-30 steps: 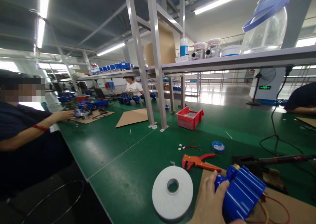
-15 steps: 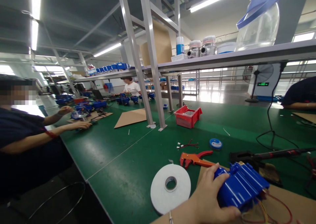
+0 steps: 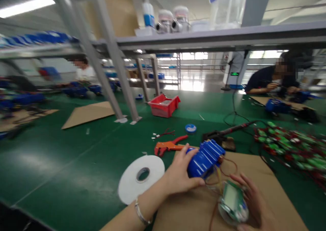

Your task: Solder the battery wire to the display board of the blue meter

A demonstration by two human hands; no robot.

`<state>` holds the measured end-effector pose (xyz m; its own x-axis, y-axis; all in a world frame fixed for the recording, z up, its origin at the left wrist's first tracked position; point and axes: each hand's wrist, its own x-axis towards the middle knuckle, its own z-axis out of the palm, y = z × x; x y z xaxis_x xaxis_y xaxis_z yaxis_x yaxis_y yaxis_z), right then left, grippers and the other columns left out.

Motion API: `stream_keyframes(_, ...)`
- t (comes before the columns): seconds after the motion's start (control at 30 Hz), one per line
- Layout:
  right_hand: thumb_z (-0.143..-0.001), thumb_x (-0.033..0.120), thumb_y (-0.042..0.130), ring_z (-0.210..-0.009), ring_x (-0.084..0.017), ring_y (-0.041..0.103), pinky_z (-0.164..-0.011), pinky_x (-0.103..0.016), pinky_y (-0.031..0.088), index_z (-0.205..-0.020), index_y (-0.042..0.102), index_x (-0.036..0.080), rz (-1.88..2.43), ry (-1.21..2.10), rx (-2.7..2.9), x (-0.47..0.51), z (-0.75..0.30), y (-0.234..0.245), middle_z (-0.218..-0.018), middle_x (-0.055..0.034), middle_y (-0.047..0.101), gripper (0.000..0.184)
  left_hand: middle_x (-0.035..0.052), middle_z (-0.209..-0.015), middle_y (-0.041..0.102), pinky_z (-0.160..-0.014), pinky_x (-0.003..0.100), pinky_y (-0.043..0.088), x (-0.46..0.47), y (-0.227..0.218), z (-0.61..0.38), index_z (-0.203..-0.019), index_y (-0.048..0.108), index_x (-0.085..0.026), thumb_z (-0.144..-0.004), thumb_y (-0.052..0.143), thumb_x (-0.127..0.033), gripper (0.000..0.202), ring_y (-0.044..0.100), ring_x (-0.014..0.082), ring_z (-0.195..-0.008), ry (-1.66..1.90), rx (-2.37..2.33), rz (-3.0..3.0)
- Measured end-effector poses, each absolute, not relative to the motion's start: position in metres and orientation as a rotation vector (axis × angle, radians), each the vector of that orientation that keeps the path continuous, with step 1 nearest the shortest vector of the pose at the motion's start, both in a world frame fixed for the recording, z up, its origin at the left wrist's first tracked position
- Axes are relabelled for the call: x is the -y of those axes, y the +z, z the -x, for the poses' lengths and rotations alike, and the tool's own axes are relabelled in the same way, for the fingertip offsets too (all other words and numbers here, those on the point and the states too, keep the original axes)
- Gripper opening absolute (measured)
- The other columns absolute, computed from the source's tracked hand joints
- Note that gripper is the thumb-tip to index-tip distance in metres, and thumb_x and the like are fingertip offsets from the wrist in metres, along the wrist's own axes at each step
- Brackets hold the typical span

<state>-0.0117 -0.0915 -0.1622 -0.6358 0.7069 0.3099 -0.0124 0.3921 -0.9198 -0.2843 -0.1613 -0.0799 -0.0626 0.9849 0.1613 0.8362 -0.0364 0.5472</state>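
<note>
My left hand (image 3: 179, 173) is wrapped round the near end of a blue ribbed battery pack (image 3: 205, 158) that rests on a brown cardboard sheet (image 3: 193, 207). Red and yellow wires (image 3: 221, 175) run from the pack to a small round module with a pale green display (image 3: 233, 204). My right hand (image 3: 254, 204) cups that module from the right, fingers curled round it. A white roll of foam tape (image 3: 141, 176) lies flat just left of my left wrist.
Orange wire strippers (image 3: 169, 145), a small blue solder spool (image 3: 190, 128) and a red parts bin (image 3: 164, 105) sit beyond the pack. A soldering iron on its stand (image 3: 224, 136) and a heap of green boards with red wires (image 3: 287, 148) lie to the right. Other people work at the left back and right back.
The view has swung right and down. My right hand with the display module has come into view. My left hand stays on the blue pack, which now points up and right.
</note>
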Motion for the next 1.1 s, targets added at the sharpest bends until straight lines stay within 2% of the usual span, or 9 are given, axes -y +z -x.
stream_keyframes(0.07,-0.070,0.059,0.077,-0.139,-0.034,0.039,-0.111,-0.053,0.039,-0.151,0.013,0.036,0.605,1.381,1.921,0.089,0.006,-0.154,-0.152,-0.0135,0.033,0.106,0.0213,-0.155,0.029,-0.115,0.062,0.023,0.149,-0.084,0.287,-0.148,0.031,-0.020,-0.072,0.063,-0.073,0.098,0.020,0.0410,-0.146,0.830,-1.939,-1.949)
stream_keyframes(0.13,-0.066,0.052,0.084,-0.140,-0.032,0.036,-0.114,-0.052,0.035,-0.150,0.012,0.037,0.584,1.434,1.913,0.081,0.003,-0.145,-0.154,-0.0119,0.027,0.112,0.0214,-0.154,0.030,-0.117,0.063,0.017,0.136,-0.090,0.292,-0.146,0.032,-0.018,-0.074,0.061,-0.073,0.095,0.020,0.0411,-0.145,0.884,-1.913,-1.973)
stream_keyframes(0.3,-0.059,0.049,0.090,-0.137,-0.030,0.038,-0.115,-0.051,0.032,-0.147,0.017,0.036,0.624,1.295,1.956,0.071,0.006,-0.134,-0.145,-0.0109,0.032,0.115,0.0187,-0.150,0.035,-0.114,0.062,0.026,0.120,-0.097,0.300,-0.144,0.032,-0.018,-0.075,0.056,-0.074,0.092,0.033,0.0400,-0.139,0.967,-1.898,-2.034)
stream_keyframes(0.47,-0.060,0.046,0.089,-0.128,-0.029,0.045,-0.111,-0.049,0.039,-0.145,0.021,0.032,0.648,1.116,2.002,0.079,0.013,-0.133,-0.136,-0.0103,0.038,0.110,0.0166,-0.144,0.041,-0.110,0.061,0.033,0.122,-0.096,0.297,-0.141,0.034,-0.019,-0.083,0.057,-0.062,0.076,0.041,0.0368,-0.132,0.979,-1.993,-2.071)
stream_keyframes(0.7,-0.067,0.043,0.085,-0.122,-0.028,0.050,-0.106,-0.045,0.044,-0.142,0.025,0.031,0.727,1.009,2.003,0.088,0.017,-0.132,-0.132,-0.0089,0.045,0.097,0.0141,-0.149,0.033,-0.114,0.058,0.031,0.129,-0.098,0.286,-0.139,0.037,-0.021,-0.079,0.065,-0.054,0.074,0.034,0.0357,-0.139,0.937,-2.000,-2.185)
stream_keyframes(0.87,-0.071,0.031,0.080,-0.122,-0.028,0.052,-0.105,-0.044,0.045,-0.141,0.026,0.029,0.739,0.997,2.020,0.094,0.018,-0.134,-0.133,-0.0098,0.048,0.088,0.0174,-0.151,0.029,-0.114,0.060,0.030,0.136,-0.099,0.278,-0.141,0.031,-0.019,-0.078,0.068,-0.045,0.077,0.031,0.0375,-0.140,0.887,-2.028,-2.231)
stream_keyframes(1.1,-0.075,0.017,0.072,-0.127,-0.026,0.052,-0.108,-0.044,0.046,-0.144,0.022,0.032,0.607,1.064,2.092,0.090,0.009,-0.136,-0.138,-0.0107,0.050,0.086,0.0171,-0.155,0.028,-0.115,0.059,0.029,0.132,-0.093,0.288,-0.141,0.032,-0.020,-0.082,0.062,-0.030,0.067,0.028,0.0349,-0.143,0.836,-1.864,-2.266)
